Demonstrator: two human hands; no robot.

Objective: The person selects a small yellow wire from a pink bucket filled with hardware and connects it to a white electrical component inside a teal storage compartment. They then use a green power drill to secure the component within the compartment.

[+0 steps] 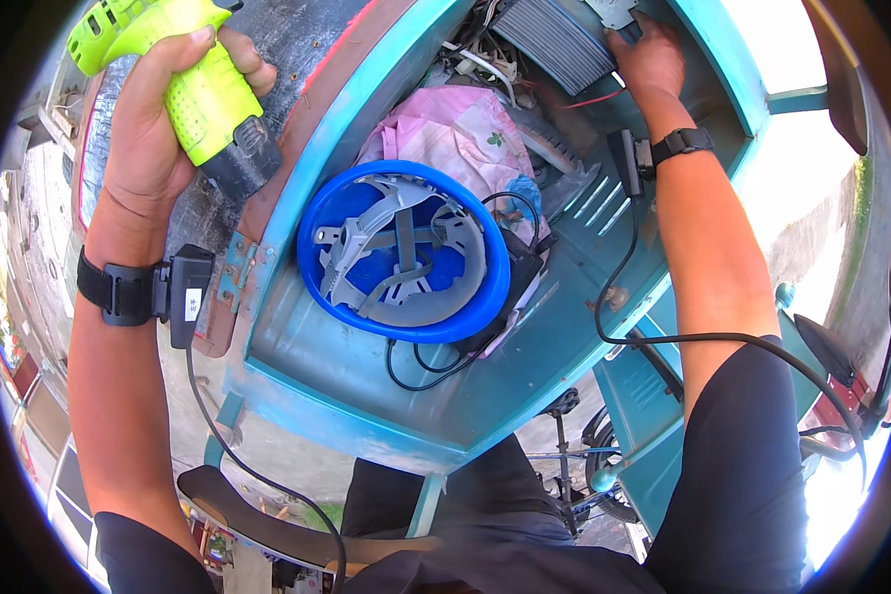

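Observation:
My left hand (158, 109) is closed around the lime-green cordless drill (206, 104), whose black base points down toward the teal metal box (366, 401). The drill's front end runs out of view at the top. Inside the box's far right corner, my right hand (651, 61) has its fingers curled by a silver metal plate (614, 12) and a grey ribbed block (552, 45). A dark piece shows at its fingertips, too hidden to name. Between the hands, a blue hard hat (312, 247) lies upside down in the box, its grey inner straps showing.
A pink patterned cloth (455, 129) lies behind the hat, with tangled wires (480, 64) beyond it. A black case with a cable (525, 267) sits beside the hat. The hinged lid (312, 30) is raised on the left. Both wrists wear strapped devices trailing black cables.

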